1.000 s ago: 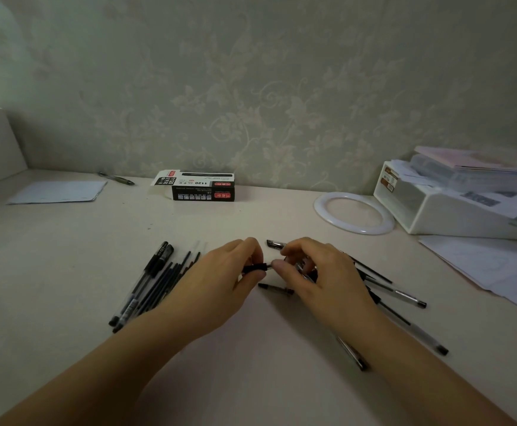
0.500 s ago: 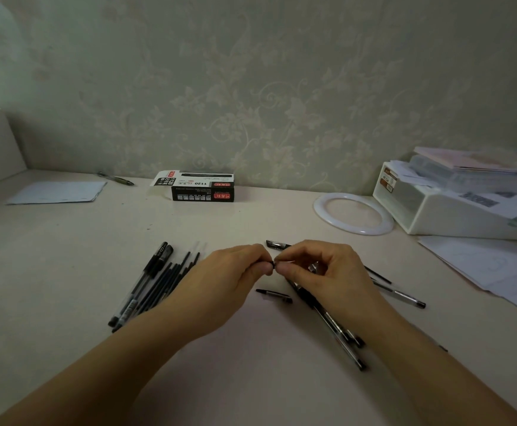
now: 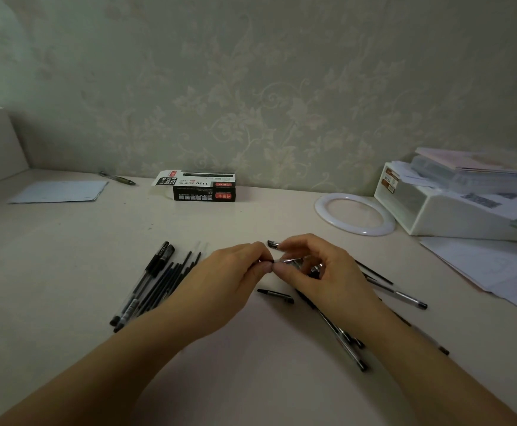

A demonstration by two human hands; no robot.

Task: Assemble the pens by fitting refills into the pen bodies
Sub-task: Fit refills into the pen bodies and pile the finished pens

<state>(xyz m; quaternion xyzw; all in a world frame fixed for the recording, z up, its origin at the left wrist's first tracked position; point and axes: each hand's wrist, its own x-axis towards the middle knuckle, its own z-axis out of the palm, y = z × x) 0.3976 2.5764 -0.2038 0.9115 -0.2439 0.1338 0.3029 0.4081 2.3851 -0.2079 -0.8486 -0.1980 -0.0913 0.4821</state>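
step: likely seating a tip piece on a pen point(image 3: 294, 261) held mid-table | left hand point(image 3: 232, 281) pinches dark end, right hand point(image 3: 315, 269) grips barrel | next: align, press straight | refills point(image 3: 171, 278) left

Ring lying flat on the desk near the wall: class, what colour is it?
White, seen in the head view: the plain ring.
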